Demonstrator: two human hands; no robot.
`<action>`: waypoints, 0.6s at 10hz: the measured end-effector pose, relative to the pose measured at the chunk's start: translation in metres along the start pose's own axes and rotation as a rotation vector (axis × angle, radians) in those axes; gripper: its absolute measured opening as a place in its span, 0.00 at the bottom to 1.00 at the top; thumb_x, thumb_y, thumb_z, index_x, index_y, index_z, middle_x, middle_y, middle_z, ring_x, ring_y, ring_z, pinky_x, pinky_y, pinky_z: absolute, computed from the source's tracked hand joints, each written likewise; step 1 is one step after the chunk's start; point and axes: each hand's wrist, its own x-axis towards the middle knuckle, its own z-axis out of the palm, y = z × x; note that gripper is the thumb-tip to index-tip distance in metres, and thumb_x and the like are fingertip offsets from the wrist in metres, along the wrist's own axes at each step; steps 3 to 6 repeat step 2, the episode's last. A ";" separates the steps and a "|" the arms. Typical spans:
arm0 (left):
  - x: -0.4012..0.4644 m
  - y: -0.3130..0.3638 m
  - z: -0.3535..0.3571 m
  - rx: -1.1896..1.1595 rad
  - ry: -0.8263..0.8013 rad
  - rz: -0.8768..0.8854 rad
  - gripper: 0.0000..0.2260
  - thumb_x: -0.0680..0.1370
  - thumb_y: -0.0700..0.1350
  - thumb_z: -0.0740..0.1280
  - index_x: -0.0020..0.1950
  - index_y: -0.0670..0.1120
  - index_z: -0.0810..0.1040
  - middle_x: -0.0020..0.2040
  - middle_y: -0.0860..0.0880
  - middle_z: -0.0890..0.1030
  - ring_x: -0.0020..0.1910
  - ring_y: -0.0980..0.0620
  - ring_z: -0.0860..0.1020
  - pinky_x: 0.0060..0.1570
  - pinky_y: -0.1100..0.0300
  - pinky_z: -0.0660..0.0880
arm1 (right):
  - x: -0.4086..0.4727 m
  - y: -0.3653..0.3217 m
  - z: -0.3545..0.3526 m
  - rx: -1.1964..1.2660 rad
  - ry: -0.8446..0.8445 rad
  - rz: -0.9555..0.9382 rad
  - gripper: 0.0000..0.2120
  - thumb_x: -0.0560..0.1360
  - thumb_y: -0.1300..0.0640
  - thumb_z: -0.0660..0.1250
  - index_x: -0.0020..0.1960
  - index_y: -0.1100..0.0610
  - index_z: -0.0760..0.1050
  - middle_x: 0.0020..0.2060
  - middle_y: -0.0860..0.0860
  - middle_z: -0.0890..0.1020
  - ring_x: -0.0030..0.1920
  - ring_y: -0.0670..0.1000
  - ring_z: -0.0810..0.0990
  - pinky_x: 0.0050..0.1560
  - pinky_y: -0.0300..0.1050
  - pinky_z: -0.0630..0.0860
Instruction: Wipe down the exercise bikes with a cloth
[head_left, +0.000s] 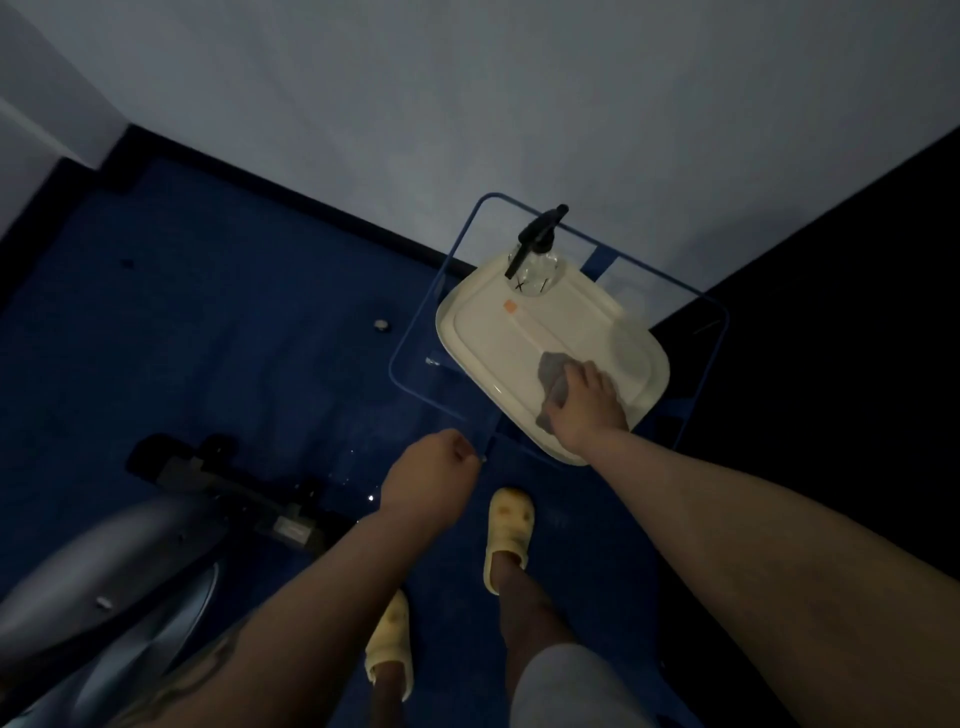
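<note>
A grey cloth (551, 375) lies crumpled on a white tray (478, 332) that sits on a glass table (415, 343). My right hand (589, 405) is on top of the cloth, fingers curled over it. My left hand (431, 478) hangs in front of the table's near corner with its fingers curled, and nothing shows in it. A clear spray bottle (535, 260) with a black trigger head stands at the tray's far end. The grey exercise bike (104, 571) with its black base bar is at the lower left.
The glass table stands in a corner against a pale wall (519, 104). A dark wall or panel (857, 364) closes the right side. The floor (208, 312) is dark blue. My feet in yellow slippers (509, 535) stand just before the table.
</note>
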 end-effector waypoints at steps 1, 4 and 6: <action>-0.010 0.003 -0.010 -0.010 -0.003 0.039 0.07 0.77 0.49 0.60 0.49 0.51 0.77 0.49 0.52 0.80 0.46 0.53 0.77 0.43 0.58 0.73 | -0.024 0.000 -0.011 0.004 0.055 -0.028 0.30 0.79 0.52 0.60 0.77 0.55 0.53 0.78 0.53 0.50 0.76 0.55 0.51 0.74 0.50 0.55; -0.032 0.003 -0.025 0.006 0.018 0.066 0.08 0.77 0.49 0.59 0.49 0.51 0.77 0.49 0.52 0.80 0.46 0.52 0.78 0.45 0.56 0.75 | -0.068 0.000 -0.008 0.031 0.078 -0.069 0.27 0.79 0.55 0.60 0.76 0.54 0.56 0.78 0.52 0.51 0.75 0.55 0.55 0.73 0.50 0.59; -0.032 0.003 -0.025 0.006 0.018 0.066 0.08 0.77 0.49 0.59 0.49 0.51 0.77 0.49 0.52 0.80 0.46 0.52 0.78 0.45 0.56 0.75 | -0.068 0.000 -0.008 0.031 0.078 -0.069 0.27 0.79 0.55 0.60 0.76 0.54 0.56 0.78 0.52 0.51 0.75 0.55 0.55 0.73 0.50 0.59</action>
